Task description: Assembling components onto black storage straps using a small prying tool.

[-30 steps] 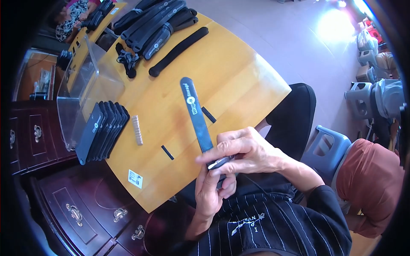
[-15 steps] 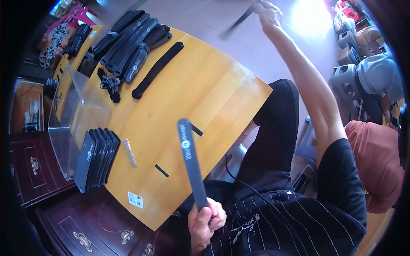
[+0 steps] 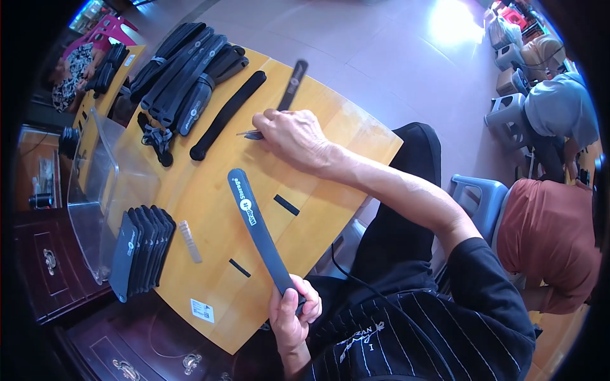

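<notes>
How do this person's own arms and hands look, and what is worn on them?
The left grip and right grip are bare hands, ungloved. The right forearm is bare below a short black sleeve; any left sleeve is hidden. The black shirt has thin white stripes. A thin black cable crosses it.

Illumination is bright overall. Clipped glare whitens the floor (image 3: 381, 54) at far right. The tabletop (image 3: 337, 130) is evenly lit, with pale sheen near its far-right corner; the cabinet (image 3: 92, 350) at near left is dim. Slight blur softens the far strap (image 3: 293, 85). Fisheye distortion bends edges toward the black rim.
</notes>
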Demonstrator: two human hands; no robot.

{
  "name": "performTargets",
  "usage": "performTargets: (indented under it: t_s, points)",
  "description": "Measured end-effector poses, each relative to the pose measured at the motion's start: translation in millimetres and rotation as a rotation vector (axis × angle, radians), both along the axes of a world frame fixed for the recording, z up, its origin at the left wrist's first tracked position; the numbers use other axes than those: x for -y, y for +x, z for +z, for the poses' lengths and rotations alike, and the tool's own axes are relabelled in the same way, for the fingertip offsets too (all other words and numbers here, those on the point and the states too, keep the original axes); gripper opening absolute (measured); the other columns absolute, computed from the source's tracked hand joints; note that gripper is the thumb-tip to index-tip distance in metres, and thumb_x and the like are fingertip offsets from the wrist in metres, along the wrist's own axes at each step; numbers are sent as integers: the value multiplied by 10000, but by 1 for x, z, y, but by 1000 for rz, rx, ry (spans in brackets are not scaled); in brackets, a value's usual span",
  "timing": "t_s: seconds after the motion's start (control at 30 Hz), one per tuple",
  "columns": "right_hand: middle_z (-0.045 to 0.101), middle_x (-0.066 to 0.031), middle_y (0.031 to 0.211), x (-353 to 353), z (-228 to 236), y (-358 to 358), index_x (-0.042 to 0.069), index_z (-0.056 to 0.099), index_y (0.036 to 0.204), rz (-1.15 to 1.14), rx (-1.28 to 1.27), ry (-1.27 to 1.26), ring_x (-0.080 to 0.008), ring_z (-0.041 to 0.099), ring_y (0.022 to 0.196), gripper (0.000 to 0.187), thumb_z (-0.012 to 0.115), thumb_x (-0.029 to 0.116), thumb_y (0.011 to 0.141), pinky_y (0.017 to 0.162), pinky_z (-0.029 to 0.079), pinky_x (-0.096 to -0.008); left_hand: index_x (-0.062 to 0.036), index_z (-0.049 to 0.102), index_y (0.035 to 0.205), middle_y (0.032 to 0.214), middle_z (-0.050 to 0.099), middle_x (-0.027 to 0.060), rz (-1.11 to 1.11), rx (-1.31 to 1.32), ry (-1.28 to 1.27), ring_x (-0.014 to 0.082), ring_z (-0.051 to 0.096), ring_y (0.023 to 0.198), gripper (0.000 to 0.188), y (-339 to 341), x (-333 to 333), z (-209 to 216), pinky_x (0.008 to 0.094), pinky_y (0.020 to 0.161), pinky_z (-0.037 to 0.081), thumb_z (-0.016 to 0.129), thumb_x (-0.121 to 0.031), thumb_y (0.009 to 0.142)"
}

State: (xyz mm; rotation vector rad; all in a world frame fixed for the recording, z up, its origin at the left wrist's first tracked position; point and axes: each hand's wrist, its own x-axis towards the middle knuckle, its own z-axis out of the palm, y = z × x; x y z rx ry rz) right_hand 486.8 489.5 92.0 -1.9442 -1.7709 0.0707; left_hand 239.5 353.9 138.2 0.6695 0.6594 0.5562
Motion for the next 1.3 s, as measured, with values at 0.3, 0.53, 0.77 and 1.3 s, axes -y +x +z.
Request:
performTargets:
  t_s: [0.3,0.53,0.77,1.3]
  points:
    - [662,-123,906,-9,6,-2,26,580,1030,156,-253,-81,-294,669,804,374,727,253,772,678,535,-388,-36,459,981,617,426,52,59,9,-47,79,315,457,251,-10,-5,-15,220,420,272,463,-287,995]
    - [685,-98,806,-47,31,22,102,648,1097,119,-188,-49,-254,682,768,335,726,238,801,678,541,-361,-36,471,1040,587,382,25,81,64,-117,85,292,428,450,-12,-9,-24,234,401,266,364,-472,1002]
    - [662,-20,942,-96,10,30,228,672,1130,182,49,-87,-220,655,897,329,687,342,822,702,525,-367,-49,446,1118,591,381,26,92,91,-106,101,296,429,484,-5,-18,-23,254,404,273,272,-489,1017]
    - [630,-106,868,68,69,-28,33,543,1123,262,-472,-98,-228,625,762,214,523,181,969,697,479,-323,-6,446,1199,1070,562,233,273,227,71,298,611,892,364,-3,-31,-22,371,738,521,482,-303,993]
